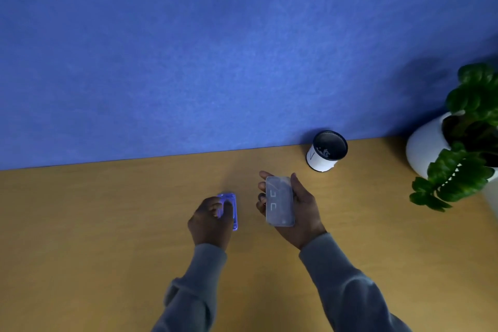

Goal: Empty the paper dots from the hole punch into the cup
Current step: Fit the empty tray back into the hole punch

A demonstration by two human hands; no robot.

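Right hand [292, 210], palm up above the middle of the tabletop [107, 224], fingers curled around the clear plastic tray [279, 201] of the hole punch. Left hand [210, 219], just beside it, closed on the blue hole punch body [231, 207]. Cup [327, 150] upright near the tabletop's far edge, well apart from both hands, with a potted plant [463, 137] at the right edge.

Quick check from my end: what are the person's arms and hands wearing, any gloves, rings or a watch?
Both arms wear long grey sleeves of soft knit-like fabric, ending in ribbed cuffs at the wrists. The left hand and right hand are bare: no gloves. No ring or watch shows.
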